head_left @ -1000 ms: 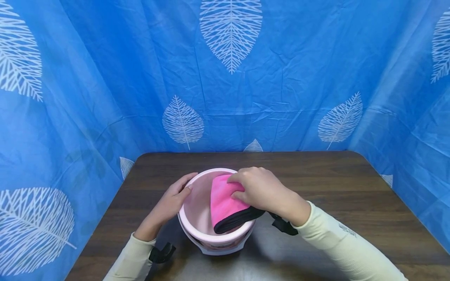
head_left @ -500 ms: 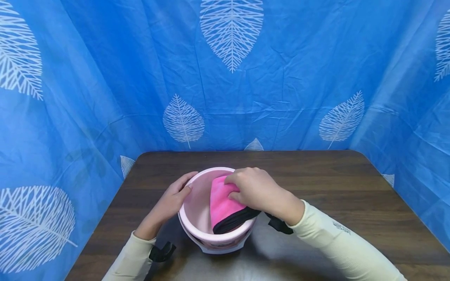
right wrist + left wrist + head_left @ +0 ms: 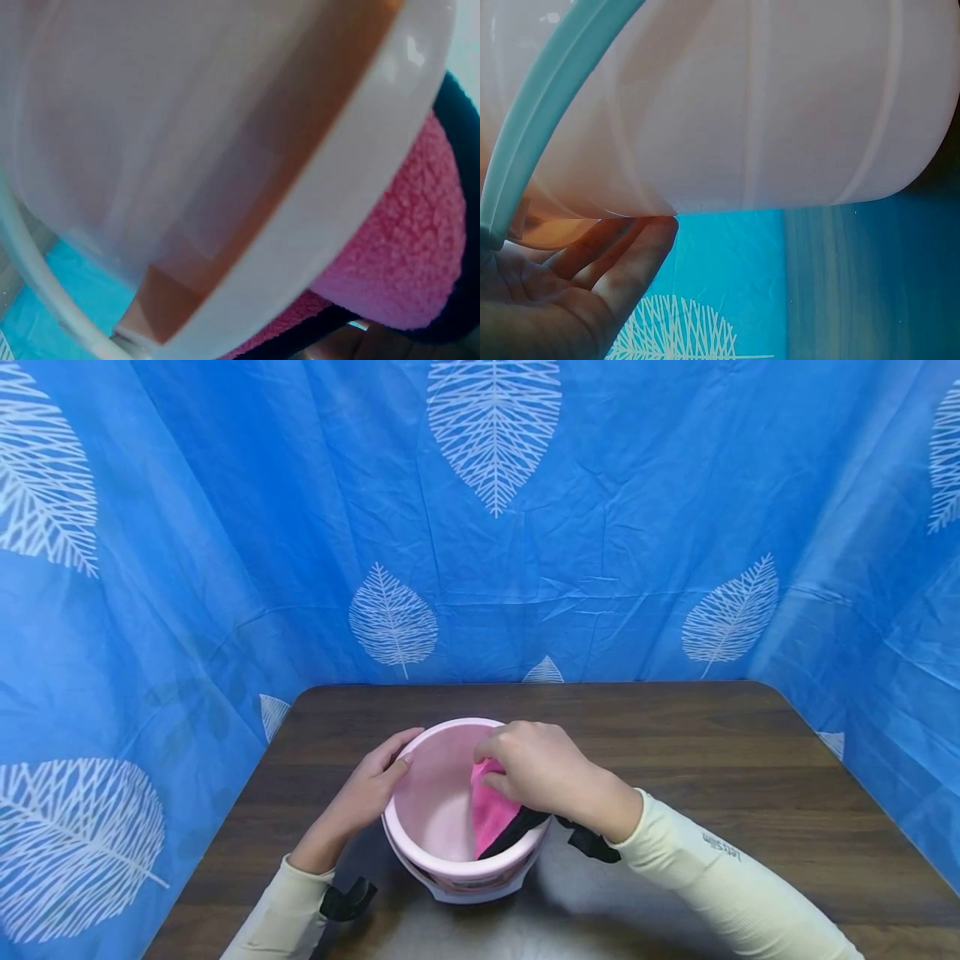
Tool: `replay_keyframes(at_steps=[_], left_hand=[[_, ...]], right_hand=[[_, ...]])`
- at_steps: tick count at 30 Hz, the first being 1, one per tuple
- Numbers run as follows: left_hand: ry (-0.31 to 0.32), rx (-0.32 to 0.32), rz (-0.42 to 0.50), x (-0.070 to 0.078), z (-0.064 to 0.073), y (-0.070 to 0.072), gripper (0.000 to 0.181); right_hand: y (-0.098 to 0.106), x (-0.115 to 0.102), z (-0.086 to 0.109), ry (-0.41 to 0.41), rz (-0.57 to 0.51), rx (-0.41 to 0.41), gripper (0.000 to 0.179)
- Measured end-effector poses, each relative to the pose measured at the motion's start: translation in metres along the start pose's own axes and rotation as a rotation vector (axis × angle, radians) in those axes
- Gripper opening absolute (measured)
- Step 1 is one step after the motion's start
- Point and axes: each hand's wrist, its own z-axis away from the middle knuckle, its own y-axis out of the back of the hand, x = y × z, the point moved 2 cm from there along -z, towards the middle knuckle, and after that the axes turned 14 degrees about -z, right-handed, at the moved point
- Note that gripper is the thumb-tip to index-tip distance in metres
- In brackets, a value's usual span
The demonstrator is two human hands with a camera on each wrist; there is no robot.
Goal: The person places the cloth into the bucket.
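Observation:
A light pink bucket [image 3: 427, 802] stands on the table, its mouth tipped toward me in the head view. My left hand [image 3: 371, 787] grips its left rim, thumb over the edge. In the left wrist view the fingers of that hand [image 3: 592, 289] touch the outer wall of the bucket [image 3: 742, 112]. At the right rim, my right hand [image 3: 543, 770] holds a bright pink cloth [image 3: 491, 810] with a black border against the inside wall. The right wrist view shows fleecy cloth [image 3: 405, 225] bulging past the bucket's rim [image 3: 330, 187]; the right fingers are mostly hidden there.
A pale bail handle [image 3: 544, 112] hangs outside the bucket. The dark wooden table [image 3: 712, 760] reaches back to a blue curtain [image 3: 622, 527] with white leaf prints, which also lines both sides. Black straps [image 3: 348, 900] circle both wrists.
The right hand has shifted slightly left and lower into the bucket with the cloth. Less of the cloth shows, and its visible edge has moved right. The left hand stays on the rim.

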Motion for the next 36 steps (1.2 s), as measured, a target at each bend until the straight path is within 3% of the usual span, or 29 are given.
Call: replay_keyframes(at_steps=[27,36], left_hand=[[-0.009,-0.002,0.008,-0.0001,-0.0003,-0.0005,0.044],[-0.014,-0.001,0.000,-0.0007,-0.0006,-0.0009,0.043]], right_hand=[[-0.0032,0.0030,0.0020,0.100,-0.009,0.013,0.014],[-0.0014,0.0026,0.0027,0.095,-0.037,-0.002,0.014]])
